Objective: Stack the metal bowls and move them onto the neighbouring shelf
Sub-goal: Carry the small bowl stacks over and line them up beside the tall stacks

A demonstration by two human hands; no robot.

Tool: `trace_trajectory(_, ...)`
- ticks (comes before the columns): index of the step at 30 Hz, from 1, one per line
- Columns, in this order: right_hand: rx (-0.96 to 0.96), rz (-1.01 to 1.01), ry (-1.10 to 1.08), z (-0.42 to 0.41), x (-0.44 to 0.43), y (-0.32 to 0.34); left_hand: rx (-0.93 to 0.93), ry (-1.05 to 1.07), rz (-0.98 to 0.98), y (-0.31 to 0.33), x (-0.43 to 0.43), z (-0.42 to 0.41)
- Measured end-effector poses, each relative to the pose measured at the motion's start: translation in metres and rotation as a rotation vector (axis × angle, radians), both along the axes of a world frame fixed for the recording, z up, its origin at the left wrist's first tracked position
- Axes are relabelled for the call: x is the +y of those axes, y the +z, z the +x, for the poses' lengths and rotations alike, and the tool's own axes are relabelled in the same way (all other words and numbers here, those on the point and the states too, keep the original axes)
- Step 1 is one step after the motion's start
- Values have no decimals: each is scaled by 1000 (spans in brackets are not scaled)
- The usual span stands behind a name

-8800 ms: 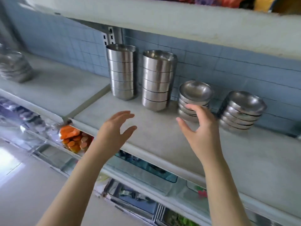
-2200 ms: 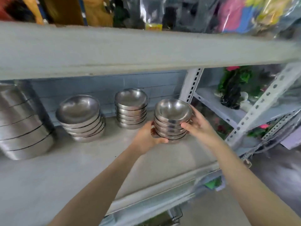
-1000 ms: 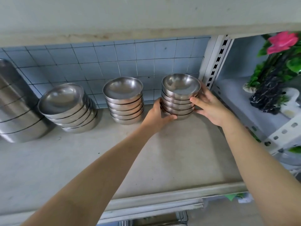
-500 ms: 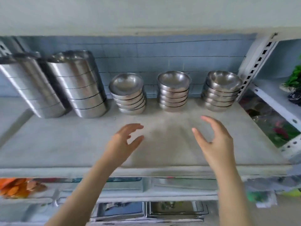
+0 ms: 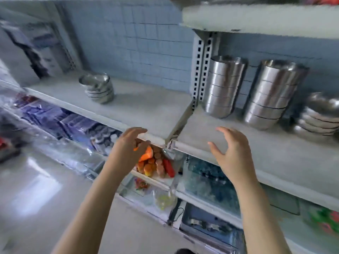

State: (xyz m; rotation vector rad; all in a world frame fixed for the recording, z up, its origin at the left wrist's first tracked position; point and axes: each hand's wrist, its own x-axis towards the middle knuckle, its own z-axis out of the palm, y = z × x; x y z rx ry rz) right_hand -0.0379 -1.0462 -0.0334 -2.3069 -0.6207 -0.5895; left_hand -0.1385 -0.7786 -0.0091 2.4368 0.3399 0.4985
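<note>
**One stack judged moved, three left**

On the right shelf [image 5: 284, 153] a tall bowl stack [image 5: 222, 87], a second tall stack [image 5: 273, 96] and a low stack [image 5: 319, 118] are seen. On the left shelf [image 5: 146, 107] one small stack [image 5: 98, 88] is set. Nothing is held by left hand [image 5: 128, 147] or right hand [image 5: 231, 153], fingers spread.

Both bare forearms raised; left grip [image 5: 128, 149] and right grip [image 5: 232, 154] empty, fingers loosely curved, palms facing inward.

The left shelf [image 5: 146, 107] held one low bowl stack [image 5: 98, 88]; the right shelf [image 5: 256, 147], a tall stack [image 5: 222, 87], a wider tall stack [image 5: 273, 94] and a low pile [image 5: 320, 116].
</note>
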Motion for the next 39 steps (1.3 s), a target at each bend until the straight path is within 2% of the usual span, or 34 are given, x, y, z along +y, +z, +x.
trace_trajectory(10,-64,44,231,80,237,17,-11,190,14,6,189,23)
trace_trajectory(18,3,62,301,121,369,34,33,237,-130,-13,304,63)
trace_trajectory(21,187,132,316,131,410,34,46,172,-186,-20,344,88)
trace_trajectory(25,614,284,308,149,454,29,120,29,-211,-33,395,135)
trace_trajectory(28,810,392,359,157,476,16,194,-90,-224,-43,416,166)
trace_trajectory(31,838,454,379,158,493,3,175,-241,-279,-53,428,192)
trace_trajectory(39,688,522,282,153,506,-1,32,-492,-484,-66,447,215)
